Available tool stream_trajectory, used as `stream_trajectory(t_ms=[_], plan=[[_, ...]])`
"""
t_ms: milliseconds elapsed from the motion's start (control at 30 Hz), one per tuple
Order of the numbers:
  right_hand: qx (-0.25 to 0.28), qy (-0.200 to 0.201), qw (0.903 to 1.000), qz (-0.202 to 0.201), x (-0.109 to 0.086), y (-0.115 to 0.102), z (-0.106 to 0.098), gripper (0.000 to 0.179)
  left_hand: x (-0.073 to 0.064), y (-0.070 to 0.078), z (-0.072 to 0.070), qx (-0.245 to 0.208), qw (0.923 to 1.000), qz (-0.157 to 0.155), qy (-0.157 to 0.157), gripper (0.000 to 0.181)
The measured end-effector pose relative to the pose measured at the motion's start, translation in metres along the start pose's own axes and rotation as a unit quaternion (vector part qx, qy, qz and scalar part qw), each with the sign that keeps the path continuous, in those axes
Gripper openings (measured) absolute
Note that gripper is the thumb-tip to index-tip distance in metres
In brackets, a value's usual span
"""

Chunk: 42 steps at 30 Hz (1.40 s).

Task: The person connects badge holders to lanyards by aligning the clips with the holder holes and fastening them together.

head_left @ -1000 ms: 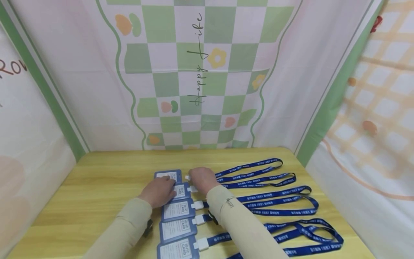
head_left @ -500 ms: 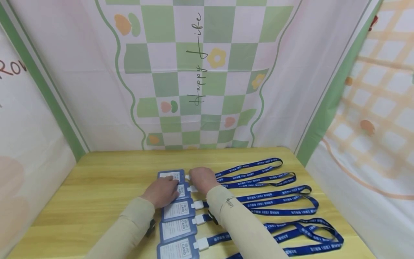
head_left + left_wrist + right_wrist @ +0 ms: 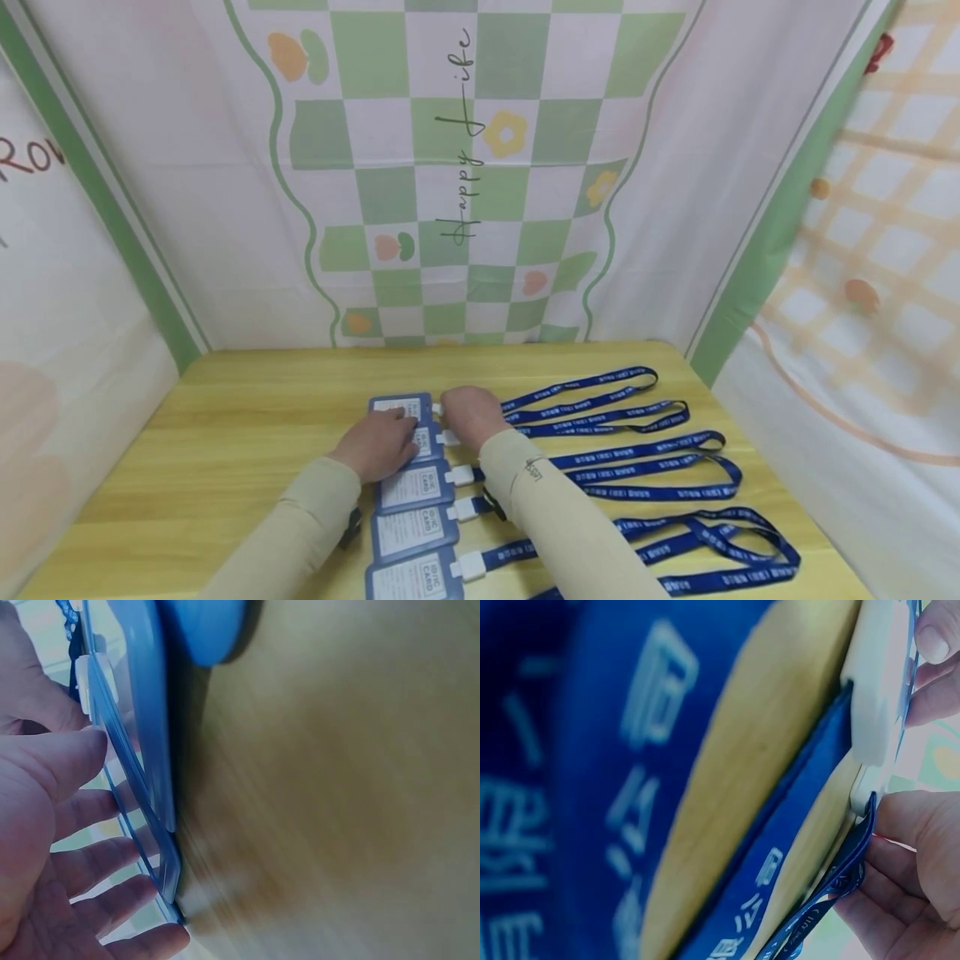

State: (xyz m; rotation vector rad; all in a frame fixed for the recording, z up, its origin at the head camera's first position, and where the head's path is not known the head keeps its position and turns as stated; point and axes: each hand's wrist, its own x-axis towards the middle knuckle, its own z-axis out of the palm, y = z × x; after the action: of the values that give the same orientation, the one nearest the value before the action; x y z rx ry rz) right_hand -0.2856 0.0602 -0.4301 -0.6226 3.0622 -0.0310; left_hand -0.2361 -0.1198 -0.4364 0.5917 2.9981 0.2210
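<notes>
Blue-framed ID card holders lie in an overlapping column on the table, each with a white clip and a blue lanyard to its right. My left hand (image 3: 375, 446) rests on the farthest card holder (image 3: 386, 406) and the second card holder (image 3: 422, 443), fingers spread across them. In the left wrist view its fingers (image 3: 112, 900) reach along the holder edges, nearly straight. Beside the far holder's right edge, my right hand (image 3: 472, 414) pinches the far lanyard (image 3: 855, 855) close to its white clip. That hand hides most of the joint in the head view.
Nearer card holders (image 3: 411, 487) line up toward the front edge, their lanyard loops (image 3: 645, 492) stretched out rightward. The wooden table (image 3: 247, 400) meets a patterned cloth backdrop (image 3: 438, 200) behind, with cloth hanging on both sides.
My left hand has slid the farthest card holder slightly right, toward its clip. My right hand has stayed in place with the lanyard.
</notes>
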Motion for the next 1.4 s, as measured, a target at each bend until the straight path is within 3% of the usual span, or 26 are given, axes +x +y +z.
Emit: stream_trajectory(t_ms=[267,1033,1400], plan=[[-0.016,0.004,0.9998,0.004,-0.0009,-0.0004,0.0000,0.006,0.0009,0.0016,-0.0006,0.004,1.0000,0.006,-0.001,0.050],[0.004,0.000,0.9999,0.015,-0.0002,-0.0013,0.0014,0.003,0.0006,0.0017,-0.0041,-0.021,0.9996,0.019,-0.007,0.052],[-0.021,0.005,0.9997,-0.013,0.0037,-0.0010,-0.0005,0.002,0.0005,-0.0025,-0.0038,-0.014,0.9995,0.029,-0.002,0.053]])
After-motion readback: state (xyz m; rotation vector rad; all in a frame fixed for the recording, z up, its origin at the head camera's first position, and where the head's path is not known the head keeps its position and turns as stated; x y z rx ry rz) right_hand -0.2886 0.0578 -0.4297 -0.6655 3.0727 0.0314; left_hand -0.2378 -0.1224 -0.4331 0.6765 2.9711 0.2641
